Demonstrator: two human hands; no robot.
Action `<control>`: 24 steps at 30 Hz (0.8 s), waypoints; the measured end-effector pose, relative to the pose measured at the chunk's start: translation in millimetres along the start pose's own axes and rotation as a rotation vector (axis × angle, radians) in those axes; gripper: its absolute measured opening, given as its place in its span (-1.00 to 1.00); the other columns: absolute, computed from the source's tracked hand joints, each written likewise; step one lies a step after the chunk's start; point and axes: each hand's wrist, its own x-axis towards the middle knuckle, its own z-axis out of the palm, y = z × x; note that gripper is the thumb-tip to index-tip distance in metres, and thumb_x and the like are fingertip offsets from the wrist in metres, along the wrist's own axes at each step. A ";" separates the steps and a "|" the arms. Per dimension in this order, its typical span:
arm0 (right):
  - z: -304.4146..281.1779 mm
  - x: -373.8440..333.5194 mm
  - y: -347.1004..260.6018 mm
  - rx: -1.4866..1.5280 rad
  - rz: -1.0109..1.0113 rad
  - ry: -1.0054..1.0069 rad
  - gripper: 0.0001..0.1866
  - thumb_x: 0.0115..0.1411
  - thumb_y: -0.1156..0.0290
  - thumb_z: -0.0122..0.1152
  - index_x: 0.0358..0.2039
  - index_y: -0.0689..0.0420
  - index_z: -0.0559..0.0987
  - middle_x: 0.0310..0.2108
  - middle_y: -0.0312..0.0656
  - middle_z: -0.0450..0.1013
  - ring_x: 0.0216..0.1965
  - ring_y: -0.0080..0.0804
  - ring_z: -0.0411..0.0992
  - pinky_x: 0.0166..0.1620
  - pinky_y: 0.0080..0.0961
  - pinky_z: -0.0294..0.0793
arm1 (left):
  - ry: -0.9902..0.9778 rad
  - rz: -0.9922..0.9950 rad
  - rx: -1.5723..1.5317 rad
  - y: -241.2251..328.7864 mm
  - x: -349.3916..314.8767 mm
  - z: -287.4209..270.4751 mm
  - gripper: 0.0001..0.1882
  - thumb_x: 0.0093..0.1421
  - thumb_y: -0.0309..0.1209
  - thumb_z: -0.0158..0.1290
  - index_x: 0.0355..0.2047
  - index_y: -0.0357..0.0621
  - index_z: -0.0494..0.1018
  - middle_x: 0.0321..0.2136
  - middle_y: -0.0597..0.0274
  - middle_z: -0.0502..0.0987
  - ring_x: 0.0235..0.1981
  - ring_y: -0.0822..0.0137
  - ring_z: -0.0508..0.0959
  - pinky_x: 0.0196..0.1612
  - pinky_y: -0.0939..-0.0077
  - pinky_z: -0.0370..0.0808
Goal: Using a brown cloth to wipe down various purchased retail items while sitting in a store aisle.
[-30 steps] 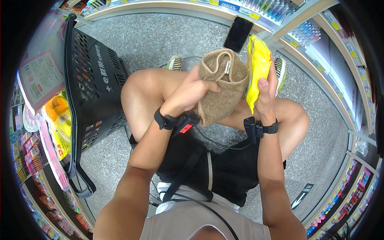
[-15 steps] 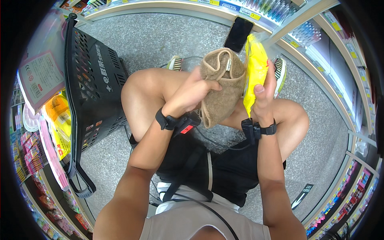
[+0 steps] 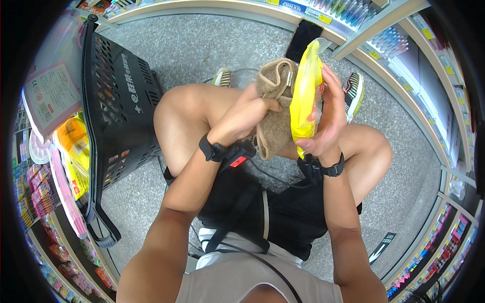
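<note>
My left hand (image 3: 244, 116) grips a folded brown towel (image 3: 272, 129) with pale edging, its thumb pressed on the near side. In my right hand (image 3: 331, 116) is a bright yellow plastic packet (image 3: 304, 96) with a clear top end, held upright between thumb and fingers. The packet stands against the towel's right side and covers part of it. What the packet contains cannot be made out. Both hands are above the floor, between my bent knees.
A black shopping basket (image 3: 118, 108) on the left holds a pink-edged package (image 3: 53, 98) and yellow-orange packets (image 3: 76, 146). Beyond my hands, a black phone (image 3: 304, 40) leans by the shelf foot. Shelves of pens (image 3: 343, 12) and small goods curve around the grey floor (image 3: 202, 45).
The yellow packet has moved left and slightly nearer, now overlapping the towel. My right hand has turned with it, its thumb lower on the packet. The left hand has barely moved.
</note>
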 end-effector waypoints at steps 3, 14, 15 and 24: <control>2.8 0.8 -5.3 0.005 -0.014 -0.006 0.14 -0.28 -0.22 0.47 0.16 0.34 0.26 0.16 0.17 0.20 0.18 0.00 0.23 0.20 -0.18 0.20 | -0.021 0.009 0.037 -0.4 0.6 -0.4 -0.48 0.01 -0.76 -0.16 0.06 -0.42 0.27 -0.06 -0.01 0.48 -0.03 0.21 0.51 0.03 0.38 0.48; 2.7 6.9 -12.5 -0.110 -0.077 -0.162 0.10 -0.39 -0.08 0.58 0.14 0.25 0.35 0.17 0.15 0.18 0.17 0.04 0.23 0.18 -0.15 0.24 | -0.174 0.035 -0.021 3.9 -4.6 -7.9 -0.54 0.25 -0.58 -0.05 0.17 -0.27 0.23 0.02 0.04 0.44 -0.01 0.30 0.50 0.01 0.43 0.49; 2.8 7.1 -12.5 -0.110 -0.076 -0.162 0.10 -0.39 -0.08 0.58 0.14 0.25 0.35 0.17 0.15 0.18 0.17 0.04 0.23 0.18 -0.15 0.24 | -0.173 0.017 -0.023 4.8 -4.7 -8.6 -0.53 0.25 -0.58 -0.05 0.18 -0.26 0.22 0.03 0.05 0.44 0.01 0.29 0.50 0.02 0.42 0.49; 3.2 8.0 -15.1 -0.138 -0.063 -0.160 0.07 -0.39 -0.07 0.57 0.12 0.23 0.37 0.17 0.14 0.19 0.15 0.07 0.23 0.17 -0.13 0.25 | -0.080 0.001 -0.057 13.3 -3.2 -15.4 -0.43 0.13 -0.72 -0.10 0.19 -0.26 0.19 0.08 0.01 0.39 0.07 0.24 0.45 0.10 0.38 0.43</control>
